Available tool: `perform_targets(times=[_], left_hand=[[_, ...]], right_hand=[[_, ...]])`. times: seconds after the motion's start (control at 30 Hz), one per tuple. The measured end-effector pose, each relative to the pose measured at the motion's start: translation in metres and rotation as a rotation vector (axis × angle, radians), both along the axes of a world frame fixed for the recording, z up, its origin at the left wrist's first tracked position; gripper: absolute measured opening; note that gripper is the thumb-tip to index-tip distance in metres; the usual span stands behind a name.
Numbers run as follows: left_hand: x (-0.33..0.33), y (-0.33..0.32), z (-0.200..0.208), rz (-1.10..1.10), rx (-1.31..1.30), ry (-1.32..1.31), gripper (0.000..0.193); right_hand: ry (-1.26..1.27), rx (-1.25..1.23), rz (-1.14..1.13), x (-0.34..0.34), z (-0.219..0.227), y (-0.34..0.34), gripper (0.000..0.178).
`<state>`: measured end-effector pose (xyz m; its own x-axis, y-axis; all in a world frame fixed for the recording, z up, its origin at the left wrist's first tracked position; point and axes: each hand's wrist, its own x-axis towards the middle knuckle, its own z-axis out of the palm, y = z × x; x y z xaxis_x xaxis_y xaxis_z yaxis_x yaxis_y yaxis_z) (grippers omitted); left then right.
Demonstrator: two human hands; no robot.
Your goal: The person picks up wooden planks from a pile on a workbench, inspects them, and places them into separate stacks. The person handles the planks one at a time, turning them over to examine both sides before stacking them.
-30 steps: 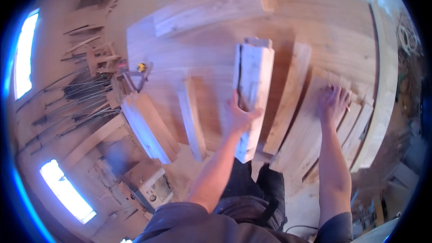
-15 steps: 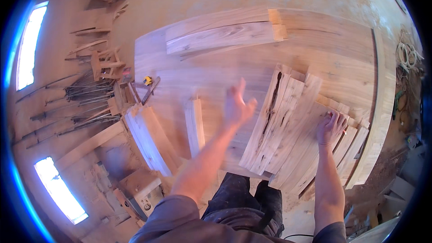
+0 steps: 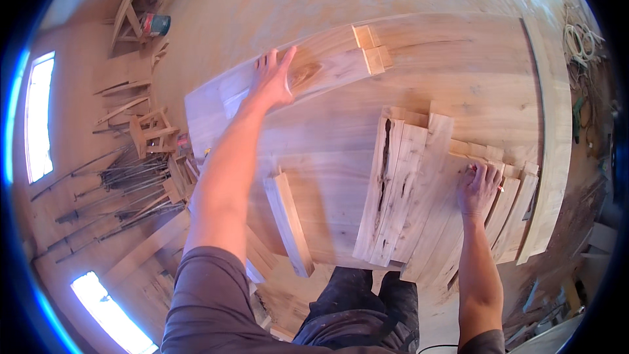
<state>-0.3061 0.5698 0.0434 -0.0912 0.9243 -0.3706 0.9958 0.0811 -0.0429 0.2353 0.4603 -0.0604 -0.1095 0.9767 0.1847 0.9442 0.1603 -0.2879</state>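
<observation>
My left hand reaches to the table's far side and spans a thick wooden board with a dark knot. Its fingers curl toward the far edge and the thumb lies apart from them. My right hand is closed and rests on a row of boards at the right. Out of its fist pokes the end of a slim pencil; the rest is mostly hidden by the fingers. One board in that row has a long dark crack. A single narrow board lies apart, left of the row.
A broad wooden panel lies under the boards, with a long strip along its right end. Metal bars and small wooden frames stand on the left floor. A bucket is farther back, and a coiled hose lies right.
My left hand has swung from the table's middle to the board at the far left and taken hold of it. My right hand has stayed on the row. The view has shifted slightly.
</observation>
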Motion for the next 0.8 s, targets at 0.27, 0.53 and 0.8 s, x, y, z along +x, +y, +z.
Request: perform_targets(times=[0.27,0.53,0.8], left_hand=[[0.038,-0.052,0.023,0.238,0.041,-0.298,0.121],[0.076,-0.189,0.006,1.190,-0.005,-1.732,0.090],[0.216,-0.231,-0.041,1.344,0.501,-2.278,0.076]], right_hand=[[-0.020,-0.008,0.013,-0.004,0.009,0.002,0.013],[-0.037,0.007,0.035,-0.007,0.009,0.004,0.014],[-0.108,0.073,0.065,-0.008,0.004,0.006,0.016]])
